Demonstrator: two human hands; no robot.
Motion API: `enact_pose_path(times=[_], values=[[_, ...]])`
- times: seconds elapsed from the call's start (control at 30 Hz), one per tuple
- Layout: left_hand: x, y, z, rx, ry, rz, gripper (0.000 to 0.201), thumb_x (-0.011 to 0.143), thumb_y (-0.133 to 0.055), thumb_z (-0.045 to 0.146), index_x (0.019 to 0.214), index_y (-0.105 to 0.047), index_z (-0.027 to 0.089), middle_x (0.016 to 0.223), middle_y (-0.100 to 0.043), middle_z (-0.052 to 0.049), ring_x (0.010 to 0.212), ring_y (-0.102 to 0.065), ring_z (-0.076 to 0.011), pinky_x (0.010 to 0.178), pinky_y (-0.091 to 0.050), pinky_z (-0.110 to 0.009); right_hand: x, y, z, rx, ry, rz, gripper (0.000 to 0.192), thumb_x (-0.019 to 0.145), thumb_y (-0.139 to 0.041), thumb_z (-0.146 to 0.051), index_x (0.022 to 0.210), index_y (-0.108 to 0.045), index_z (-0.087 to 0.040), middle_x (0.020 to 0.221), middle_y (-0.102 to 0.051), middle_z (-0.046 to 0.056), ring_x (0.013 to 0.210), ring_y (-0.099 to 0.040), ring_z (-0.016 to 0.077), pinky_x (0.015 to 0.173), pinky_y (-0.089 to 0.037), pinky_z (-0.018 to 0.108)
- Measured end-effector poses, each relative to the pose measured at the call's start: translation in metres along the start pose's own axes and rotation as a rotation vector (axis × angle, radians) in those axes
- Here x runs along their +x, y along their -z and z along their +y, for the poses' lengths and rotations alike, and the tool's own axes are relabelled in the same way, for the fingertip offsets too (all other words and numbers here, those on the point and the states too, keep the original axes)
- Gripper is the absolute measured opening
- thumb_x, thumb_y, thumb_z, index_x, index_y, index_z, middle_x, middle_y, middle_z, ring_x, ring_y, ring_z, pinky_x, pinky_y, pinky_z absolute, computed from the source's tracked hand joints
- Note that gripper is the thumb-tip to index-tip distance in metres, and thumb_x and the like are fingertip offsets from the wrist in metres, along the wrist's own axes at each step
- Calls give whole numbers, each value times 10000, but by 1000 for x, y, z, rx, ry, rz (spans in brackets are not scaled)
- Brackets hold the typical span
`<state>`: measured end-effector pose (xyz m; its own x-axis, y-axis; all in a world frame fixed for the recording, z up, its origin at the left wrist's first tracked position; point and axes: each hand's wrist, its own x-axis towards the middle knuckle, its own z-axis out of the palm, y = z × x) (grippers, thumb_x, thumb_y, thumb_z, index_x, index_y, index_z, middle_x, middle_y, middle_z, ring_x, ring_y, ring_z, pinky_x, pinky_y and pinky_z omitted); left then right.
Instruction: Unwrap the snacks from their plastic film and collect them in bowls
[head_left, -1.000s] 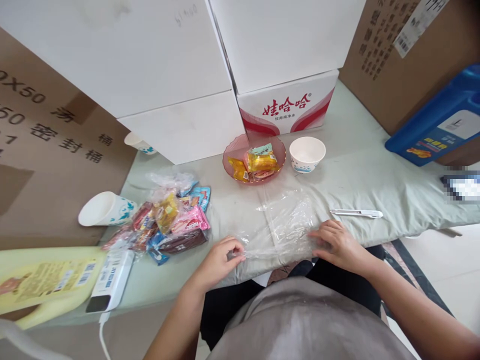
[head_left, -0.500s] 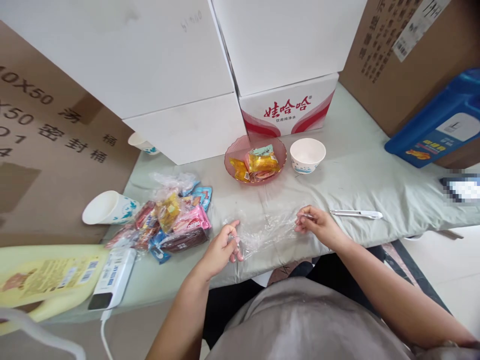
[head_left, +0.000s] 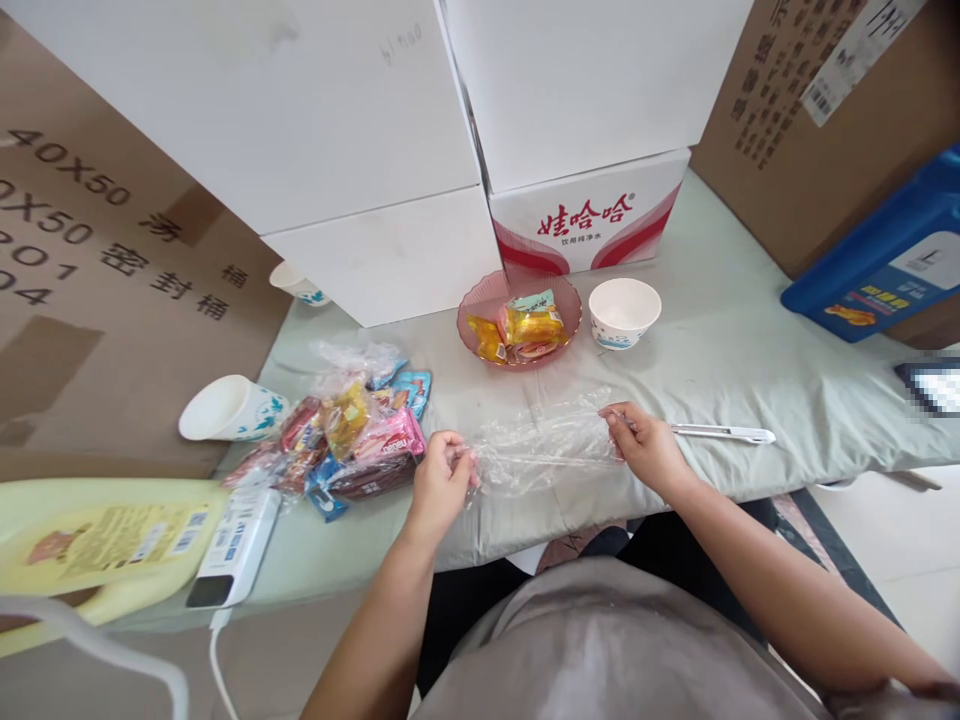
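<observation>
A: Pinching what, over there?

B: Holding a clear plastic bag (head_left: 544,450) stretched out between the two, just above the counter (head_left: 750,370). Left grip (head_left: 442,480) pressing fingertips together on one end of the film, right grip (head_left: 645,448) pinching the other end

A: Working on which step, by the look of it?

B: Pulling the bag flat and taut, probably. Likely calling for a steady pinch on both ends next, the film looking thin and slippery

A: And the containers?

B: Sitting beyond the two grips, a pink dish (head_left: 480,300) holding a few wrapped snacks (head_left: 525,325). Standing just beside it, beyond the right grip, a paper bowl (head_left: 624,310), seeming to hold nothing. Lying on its side well out past the left grip, a paper cup (head_left: 229,410), showing nothing inside

A: Anything loose?

B: Lying just outside the left grip, a heap of snack packets (head_left: 352,440); resting just past the right grip, a white pen-like tool (head_left: 724,433)
</observation>
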<state>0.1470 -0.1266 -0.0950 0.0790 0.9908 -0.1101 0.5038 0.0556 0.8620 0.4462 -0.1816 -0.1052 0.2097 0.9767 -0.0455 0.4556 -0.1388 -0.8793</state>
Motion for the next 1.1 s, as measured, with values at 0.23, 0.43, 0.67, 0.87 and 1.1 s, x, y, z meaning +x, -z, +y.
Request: enact_pose_path(times=[0.23, 0.43, 0.67, 0.87, 1.1], values=[[10, -16, -12, 372, -84, 242, 386, 785, -617, 284, 1139, -494, 190, 806, -634, -25, 742, -663, -220, 724, -512, -350, 31, -18, 3, -628, 109, 82, 301, 976, -385, -342, 1085, -622, -190, 1021, -714, 108, 852, -673, 248, 706, -469, 325], [-2, -15, -4, 665, -363, 446, 288, 844, -574, 229, 1120, -568, 149, 1013, -618, -132, 958, -624, -274, 822, -506, -403, 32, -30, 7, -844, 84, 32, 337, 1003, -336, -352, 1140, -590, -180, 1057, -687, 115, 845, -655, 222, 652, -412, 295], [-9, -53, 11, 754, -817, -149, 341, 928, -519, 294, 1254, -579, 213, 1295, -603, -105, 1265, -501, -277, 1059, -401, -476, 36, -19, 5, -875, 64, 19, 328, 998, -361, -353, 1168, -581, -180, 1054, -690, 101, 830, -651, 216, 651, -401, 288], [-10, -63, 2, 902, -699, -264, 580, 937, -493, 426, 1478, -351, 272, 1573, -307, -76, 1466, -215, -312, 1166, -180, -596, 41, 18, 6, -860, 139, 288, 330, 959, -421, -307, 1136, -638, -130, 1039, -679, 149, 931, -626, 271, 802, -448, 364], [-5, -49, -8, 928, -670, -250, 640, 914, -521, 497, 1487, -338, 279, 1580, -290, -82, 1463, -224, -328, 1158, -194, -601, 19, -23, 9, -882, 640, -203, 643, 918, -471, -567, 1454, -419, -215, 1517, -401, 95, 1426, -270, 322, 1143, -164, 559]])
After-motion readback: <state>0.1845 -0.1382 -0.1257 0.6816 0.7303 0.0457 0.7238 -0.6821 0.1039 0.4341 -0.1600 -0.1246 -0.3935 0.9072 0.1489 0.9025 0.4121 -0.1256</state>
